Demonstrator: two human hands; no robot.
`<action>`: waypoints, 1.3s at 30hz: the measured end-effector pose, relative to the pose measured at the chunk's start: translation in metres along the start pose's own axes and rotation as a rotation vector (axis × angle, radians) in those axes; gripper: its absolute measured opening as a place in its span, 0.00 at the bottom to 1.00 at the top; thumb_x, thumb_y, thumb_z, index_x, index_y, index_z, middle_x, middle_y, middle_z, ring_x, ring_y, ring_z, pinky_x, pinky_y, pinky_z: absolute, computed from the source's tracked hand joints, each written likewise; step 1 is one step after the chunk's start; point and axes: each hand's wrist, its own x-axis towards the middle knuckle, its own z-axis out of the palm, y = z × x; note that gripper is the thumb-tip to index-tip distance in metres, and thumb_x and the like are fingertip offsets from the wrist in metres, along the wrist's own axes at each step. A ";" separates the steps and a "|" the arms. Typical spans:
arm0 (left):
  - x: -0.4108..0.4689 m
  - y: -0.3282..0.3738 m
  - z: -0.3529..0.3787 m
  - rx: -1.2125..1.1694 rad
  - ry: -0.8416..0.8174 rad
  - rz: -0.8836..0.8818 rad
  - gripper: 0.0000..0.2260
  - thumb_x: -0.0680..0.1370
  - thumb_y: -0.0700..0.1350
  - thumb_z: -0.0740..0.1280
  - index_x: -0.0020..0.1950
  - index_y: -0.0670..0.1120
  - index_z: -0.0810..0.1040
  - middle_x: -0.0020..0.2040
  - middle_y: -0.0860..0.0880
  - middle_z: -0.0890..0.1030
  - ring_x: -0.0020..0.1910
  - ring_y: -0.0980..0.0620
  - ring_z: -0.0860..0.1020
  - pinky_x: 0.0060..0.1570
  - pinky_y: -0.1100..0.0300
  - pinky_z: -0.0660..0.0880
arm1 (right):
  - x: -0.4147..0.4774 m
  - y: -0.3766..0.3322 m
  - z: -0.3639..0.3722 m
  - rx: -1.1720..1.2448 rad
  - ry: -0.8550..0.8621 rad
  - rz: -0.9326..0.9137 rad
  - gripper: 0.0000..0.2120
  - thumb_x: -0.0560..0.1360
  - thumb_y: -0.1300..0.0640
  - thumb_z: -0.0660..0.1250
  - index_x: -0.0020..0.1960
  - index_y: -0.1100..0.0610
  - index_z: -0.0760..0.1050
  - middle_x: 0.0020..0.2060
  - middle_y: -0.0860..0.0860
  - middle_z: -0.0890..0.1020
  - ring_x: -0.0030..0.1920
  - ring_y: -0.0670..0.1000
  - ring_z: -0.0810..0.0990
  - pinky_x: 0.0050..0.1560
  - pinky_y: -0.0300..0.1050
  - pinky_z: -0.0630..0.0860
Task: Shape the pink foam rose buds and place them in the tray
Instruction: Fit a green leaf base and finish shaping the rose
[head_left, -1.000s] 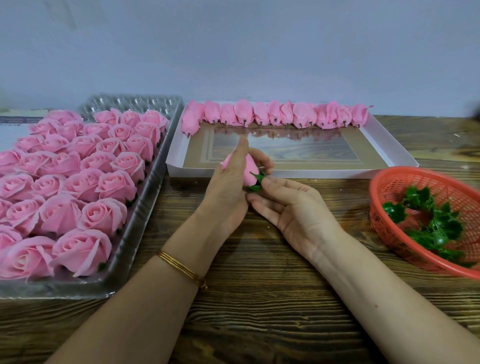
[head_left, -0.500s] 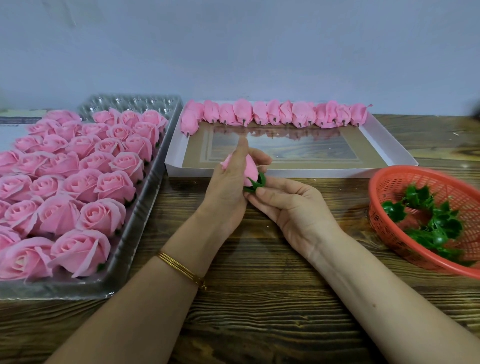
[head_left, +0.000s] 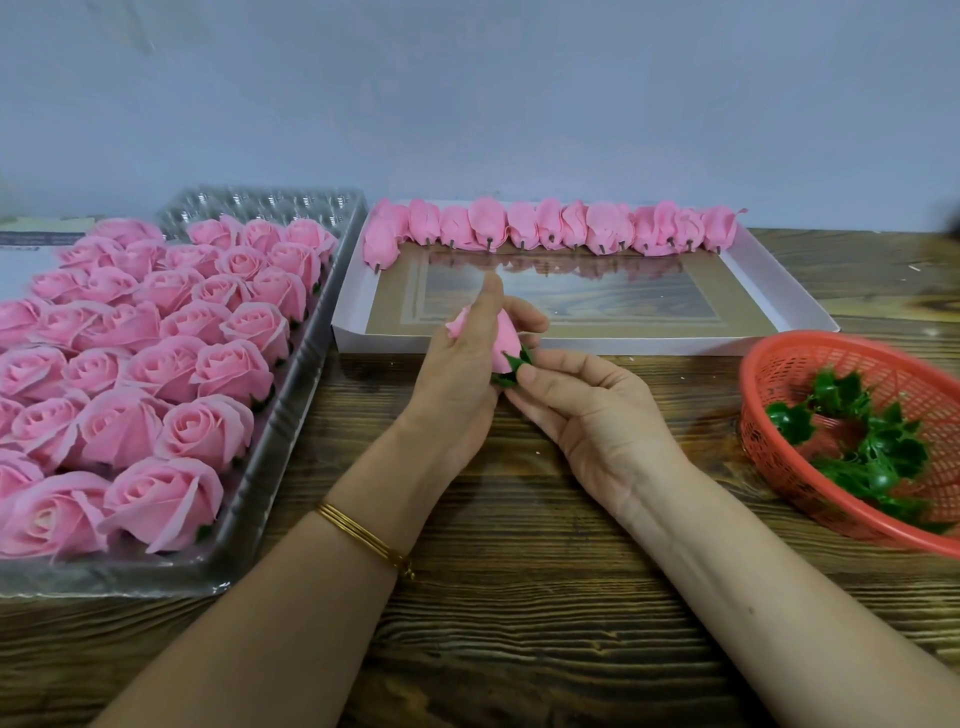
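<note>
- The pink foam rose bud (head_left: 506, 338) is in the middle of the frame, held above the tabletop just in front of the near rim of the white tray. Its tip points to the upper left and its base to the lower right.
- A green plastic calyx (head_left: 511, 370) sits against the base of the bud.
- The left hand (head_left: 457, 384) grasps the bud with the back of the hand toward the camera. Its fingers curl round the bud from the far side, and one finger stands straight up.
- The right hand (head_left: 592, 415) lies palm up and pinches the calyx between thumb and fingertips.
- A thin gold bangle (head_left: 363, 535) circles the left wrist.
- The shallow white cardboard tray (head_left: 597, 345) lies behind the hands at upper centre. A row of closed pink buds (head_left: 550, 231) lines its far edge, stub ends toward the camera, and is mirrored in the tray's glossy brown floor.
- A clear plastic tray (head_left: 270, 452) fills the left of the frame, packed with rows of open pink foam roses (head_left: 156, 364) that touch one another.
- A red plastic mesh basket (head_left: 769, 467) at the right edge holds a heap of loose green calyxes (head_left: 872, 441).
- All of this rests on a dark, grained wooden tabletop (head_left: 519, 623).
</note>
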 end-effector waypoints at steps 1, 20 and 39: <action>0.000 0.000 0.001 -0.007 0.005 0.001 0.21 0.82 0.56 0.59 0.33 0.49 0.80 0.40 0.49 0.82 0.43 0.53 0.77 0.49 0.60 0.74 | 0.000 0.001 0.000 0.008 -0.001 -0.003 0.20 0.58 0.70 0.72 0.50 0.71 0.76 0.42 0.64 0.84 0.44 0.58 0.85 0.49 0.47 0.83; -0.001 0.003 0.002 -0.033 0.022 0.008 0.19 0.82 0.53 0.58 0.38 0.45 0.78 0.39 0.49 0.82 0.42 0.55 0.77 0.48 0.62 0.74 | 0.002 -0.001 0.000 0.083 -0.054 0.107 0.13 0.65 0.70 0.68 0.49 0.74 0.77 0.47 0.66 0.84 0.51 0.59 0.84 0.52 0.46 0.81; -0.006 0.004 0.002 0.077 -0.052 -0.026 0.21 0.81 0.56 0.59 0.35 0.51 0.84 0.41 0.51 0.82 0.45 0.54 0.78 0.54 0.56 0.74 | 0.001 -0.002 0.000 0.043 -0.056 0.129 0.15 0.66 0.73 0.68 0.52 0.72 0.76 0.43 0.60 0.85 0.44 0.55 0.86 0.44 0.41 0.83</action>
